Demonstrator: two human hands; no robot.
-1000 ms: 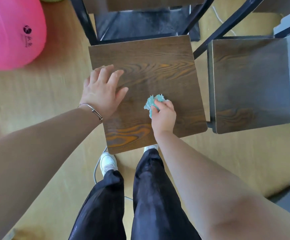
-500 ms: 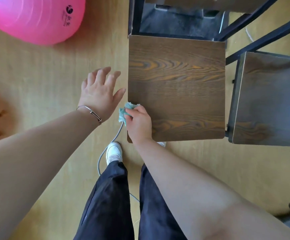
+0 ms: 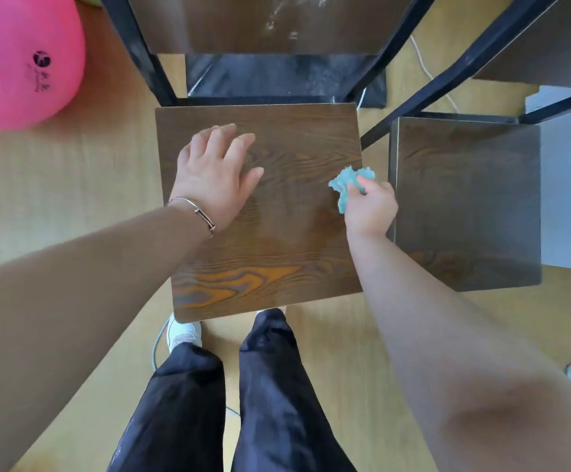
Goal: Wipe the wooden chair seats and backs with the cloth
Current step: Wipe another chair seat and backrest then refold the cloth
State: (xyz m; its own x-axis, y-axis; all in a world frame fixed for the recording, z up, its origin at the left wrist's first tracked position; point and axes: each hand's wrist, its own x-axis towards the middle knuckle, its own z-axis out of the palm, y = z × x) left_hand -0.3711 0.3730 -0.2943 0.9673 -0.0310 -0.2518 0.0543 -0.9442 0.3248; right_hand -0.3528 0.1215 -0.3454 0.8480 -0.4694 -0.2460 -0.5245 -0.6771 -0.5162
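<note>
Right hand point(image 3: 372, 209): fingers curled, gripping a bunched teal cloth point(image 3: 345, 183). The cloth sticks out past the thumb side and sits on the wooden chair seat point(image 3: 277, 253) at its right edge, about midway along that edge. The hand itself partly overhangs the edge. Whether the cloth is pressed flat on the wood or only touching it, cannot tell.

Left hand point(image 3: 215, 185): fingers straight, slightly spread, palm down on the left half of the same seat, fingertips toward the far edge. It holds nothing. There is a thin metal bracelet point(image 3: 193, 212) on the wrist, which is near the seat's left edge.

The seat is dark brown with orange grain near the front edge. Its black metal frame point(image 3: 134, 46) rises at the far corners to the chair back point(image 3: 263, 22), a wooden panel with pale smudges on it.

A second chair seat point(image 3: 468, 206) is just beside the first seat's right edge with a narrow gap between them, and its own back point(image 3: 549, 46) is at upper right.

Below the front edge are the person's black trousers point(image 3: 270, 386) and a white shoe point(image 3: 183, 333) at the front left corner. The floor point(image 3: 72, 199) is light wood. A pink exercise ball point(image 3: 14, 63) is well to the left, a dark mat point(image 3: 287, 80) lies on the floor behind the seat, and a white cable point(image 3: 420, 59) lies on the floor between the chairs.
</note>
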